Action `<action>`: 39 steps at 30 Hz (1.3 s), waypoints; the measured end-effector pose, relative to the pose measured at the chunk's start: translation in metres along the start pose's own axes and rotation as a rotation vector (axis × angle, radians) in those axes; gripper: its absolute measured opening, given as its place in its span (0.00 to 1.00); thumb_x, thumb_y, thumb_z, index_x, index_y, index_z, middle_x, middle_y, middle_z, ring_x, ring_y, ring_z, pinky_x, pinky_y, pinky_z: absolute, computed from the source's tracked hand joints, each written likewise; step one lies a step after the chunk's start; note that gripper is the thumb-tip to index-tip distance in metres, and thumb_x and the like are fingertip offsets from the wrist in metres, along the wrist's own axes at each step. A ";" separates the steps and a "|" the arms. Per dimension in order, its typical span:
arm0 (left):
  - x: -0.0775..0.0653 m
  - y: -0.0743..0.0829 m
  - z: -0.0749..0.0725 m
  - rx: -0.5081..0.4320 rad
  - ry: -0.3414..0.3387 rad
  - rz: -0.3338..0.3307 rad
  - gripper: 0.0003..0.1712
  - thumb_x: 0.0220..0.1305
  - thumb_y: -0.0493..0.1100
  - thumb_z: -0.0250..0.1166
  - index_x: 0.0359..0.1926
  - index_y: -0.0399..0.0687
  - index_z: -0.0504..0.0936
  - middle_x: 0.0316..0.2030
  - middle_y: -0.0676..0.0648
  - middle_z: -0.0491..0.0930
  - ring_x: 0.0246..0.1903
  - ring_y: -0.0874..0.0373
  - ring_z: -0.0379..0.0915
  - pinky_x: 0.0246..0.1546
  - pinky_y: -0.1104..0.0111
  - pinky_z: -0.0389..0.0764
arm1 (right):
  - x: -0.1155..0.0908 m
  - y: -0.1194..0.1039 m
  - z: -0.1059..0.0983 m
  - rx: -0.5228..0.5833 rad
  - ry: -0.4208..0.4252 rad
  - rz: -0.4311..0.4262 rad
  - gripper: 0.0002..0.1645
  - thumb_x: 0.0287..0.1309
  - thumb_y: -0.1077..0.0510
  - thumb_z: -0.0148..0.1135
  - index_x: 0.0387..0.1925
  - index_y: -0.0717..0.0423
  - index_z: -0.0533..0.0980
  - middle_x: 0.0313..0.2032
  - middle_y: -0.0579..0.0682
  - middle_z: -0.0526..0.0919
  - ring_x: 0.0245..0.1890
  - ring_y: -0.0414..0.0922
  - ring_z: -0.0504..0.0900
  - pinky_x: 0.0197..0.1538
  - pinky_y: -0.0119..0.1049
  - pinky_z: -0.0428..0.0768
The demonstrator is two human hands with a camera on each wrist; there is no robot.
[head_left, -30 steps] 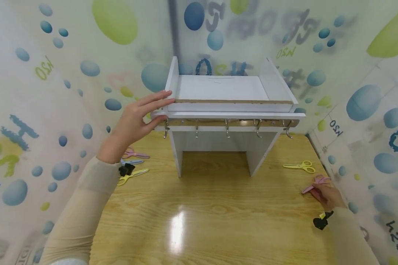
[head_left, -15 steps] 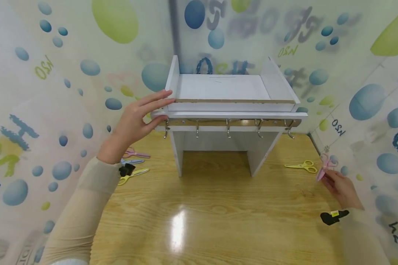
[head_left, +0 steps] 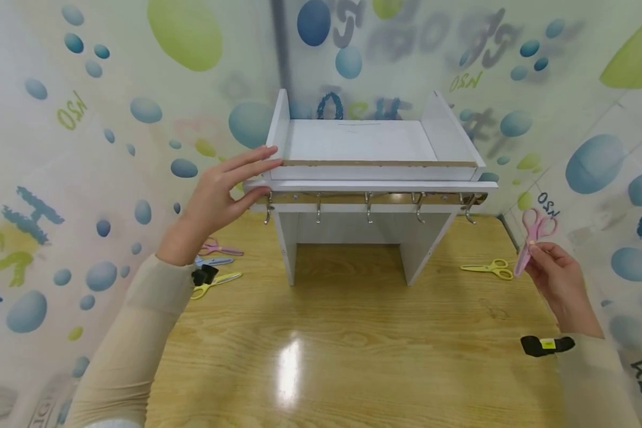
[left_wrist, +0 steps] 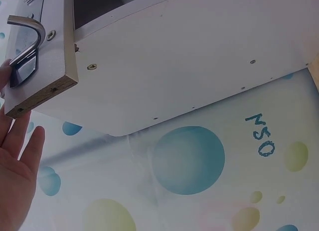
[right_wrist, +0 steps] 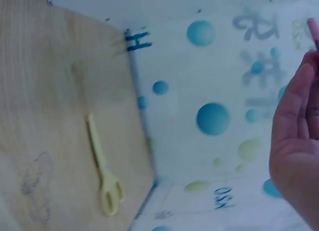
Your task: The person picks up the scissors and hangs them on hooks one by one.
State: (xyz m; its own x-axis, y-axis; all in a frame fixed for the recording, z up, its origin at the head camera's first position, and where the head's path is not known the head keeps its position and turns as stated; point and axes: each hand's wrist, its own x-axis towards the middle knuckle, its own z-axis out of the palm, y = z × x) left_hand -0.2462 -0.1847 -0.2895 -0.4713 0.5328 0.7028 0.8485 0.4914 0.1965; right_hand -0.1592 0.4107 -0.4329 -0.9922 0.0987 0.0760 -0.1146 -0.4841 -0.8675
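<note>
A small white shelf unit (head_left: 353, 142) with a row of metal hooks (head_left: 369, 208) along its front stands at the back of the table. My left hand (head_left: 211, 193) holds the left end of its hook board, fingers over the top and thumb by the end hook; the left wrist view shows that board end (left_wrist: 45, 94) between them. Out to the right, my right hand (head_left: 564, 285) pinches pink scissors (head_left: 525, 252) near the pivot, handles up and blades pointing down. Only a tip of the pink scissors (right_wrist: 314, 29) shows in the right wrist view.
Yellow scissors (head_left: 487, 268) lie on the wooden table (head_left: 353, 345) right of the shelf. Near my left wrist lie pink scissors (head_left: 222, 249), blue scissors (head_left: 217, 261) and another yellow pair (head_left: 222, 280). Patterned walls (head_left: 182, 107) stand close behind and at both sides.
My right hand has lifted the pink scissors from low over the table, moving up and rightward, and turned them handles up. My left hand stays in place on the shelf unit.
</note>
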 end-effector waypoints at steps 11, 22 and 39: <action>0.001 0.001 0.000 -0.009 0.006 -0.003 0.28 0.59 0.34 0.72 0.62 0.47 0.81 0.65 0.45 0.76 0.68 0.54 0.70 0.64 0.78 0.69 | -0.012 -0.019 0.069 -0.293 -0.311 -0.309 0.18 0.66 0.81 0.43 0.40 0.66 0.77 0.37 0.50 0.89 0.39 0.41 0.89 0.46 0.25 0.84; 0.003 0.001 -0.001 -0.022 0.012 -0.002 0.28 0.59 0.33 0.72 0.62 0.47 0.81 0.65 0.45 0.76 0.68 0.54 0.69 0.64 0.80 0.69 | -0.005 -0.003 0.096 -0.395 -0.558 -0.432 0.09 0.61 0.82 0.51 0.37 0.75 0.75 0.35 0.51 0.87 0.30 0.38 0.83 0.31 0.25 0.77; 0.001 0.002 0.001 -0.037 0.012 -0.012 0.28 0.58 0.32 0.72 0.61 0.44 0.81 0.65 0.43 0.77 0.68 0.53 0.70 0.66 0.77 0.69 | 0.005 0.017 0.096 -0.503 -0.597 -0.372 0.10 0.63 0.80 0.51 0.37 0.69 0.76 0.37 0.44 0.87 0.32 0.35 0.84 0.39 0.22 0.82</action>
State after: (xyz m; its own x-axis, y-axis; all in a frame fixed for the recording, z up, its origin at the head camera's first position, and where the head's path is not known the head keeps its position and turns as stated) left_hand -0.2452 -0.1823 -0.2891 -0.4789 0.5185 0.7084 0.8510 0.4721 0.2298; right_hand -0.1709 0.3190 -0.4004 -0.7698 -0.3675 0.5218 -0.5422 -0.0547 -0.8384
